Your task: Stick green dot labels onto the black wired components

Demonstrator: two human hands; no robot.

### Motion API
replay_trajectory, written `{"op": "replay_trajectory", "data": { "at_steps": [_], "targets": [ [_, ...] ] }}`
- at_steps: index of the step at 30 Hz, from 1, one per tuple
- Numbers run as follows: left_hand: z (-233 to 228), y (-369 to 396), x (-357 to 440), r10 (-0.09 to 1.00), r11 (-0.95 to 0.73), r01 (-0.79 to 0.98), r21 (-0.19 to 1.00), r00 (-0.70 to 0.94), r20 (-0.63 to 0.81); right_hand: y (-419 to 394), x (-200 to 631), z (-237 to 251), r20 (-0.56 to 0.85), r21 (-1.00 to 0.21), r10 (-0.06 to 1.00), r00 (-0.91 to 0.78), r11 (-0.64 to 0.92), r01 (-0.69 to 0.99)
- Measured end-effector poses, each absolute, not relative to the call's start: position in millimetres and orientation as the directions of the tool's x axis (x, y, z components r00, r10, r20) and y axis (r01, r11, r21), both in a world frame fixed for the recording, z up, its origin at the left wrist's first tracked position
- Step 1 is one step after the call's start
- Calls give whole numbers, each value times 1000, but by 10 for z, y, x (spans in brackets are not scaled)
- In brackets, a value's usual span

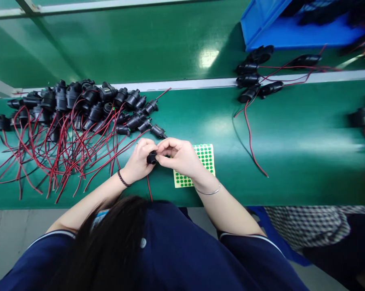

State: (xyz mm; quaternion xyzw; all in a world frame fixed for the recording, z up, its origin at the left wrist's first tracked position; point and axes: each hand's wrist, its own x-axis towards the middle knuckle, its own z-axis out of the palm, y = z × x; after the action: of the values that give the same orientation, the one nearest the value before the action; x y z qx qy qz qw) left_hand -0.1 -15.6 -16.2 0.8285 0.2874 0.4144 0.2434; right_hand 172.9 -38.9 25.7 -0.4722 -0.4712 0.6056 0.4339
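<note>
My left hand [140,159] grips a small black plastic part [151,157] with a red wire hanging from it toward me. My right hand [179,155] meets it from the right, fingertips pinched against the same part. Under my right wrist lies a yellow sheet of green dot stickers [205,155], partly covered by the hand. To the left is a large heap of the same black parts with red and black wires [79,117], spread over the green table [291,141].
A smaller group of black wired parts [255,76] lies at the back right, beside a blue bin [261,20]. Another black part [364,117] is blurred at the right edge. Checked fabric of another person [306,226] shows at the lower right.
</note>
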Motion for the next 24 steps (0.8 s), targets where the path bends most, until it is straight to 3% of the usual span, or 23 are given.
{"op": "replay_trajectory", "data": {
  "at_steps": [5, 8, 12, 16, 24],
  "targets": [
    [-141, -178, 47, 739, -655, 211, 725, 377, 558, -403, 1745, 285, -20, -991, 995, -96, -33, -127],
    [-164, -196, 62, 727, -680, 233, 695, 336, 599, -437, 1750, 311, 160, -985, 985, -62, 164, 50],
    [-181, -212, 60, 699, -715, 306, 628, 333, 633, -465, 1752, 349, 332, -888, 939, -84, 342, 309],
    [-171, -219, 58, 680, -733, 324, 598, 349, 645, -463, 1759, 368, 409, -821, 907, -104, 415, 392],
    [-165, -230, 59, 657, -754, 334, 565, 375, 655, -444, 1782, 345, 471, -772, 869, -153, 490, 405]
  ]
}}
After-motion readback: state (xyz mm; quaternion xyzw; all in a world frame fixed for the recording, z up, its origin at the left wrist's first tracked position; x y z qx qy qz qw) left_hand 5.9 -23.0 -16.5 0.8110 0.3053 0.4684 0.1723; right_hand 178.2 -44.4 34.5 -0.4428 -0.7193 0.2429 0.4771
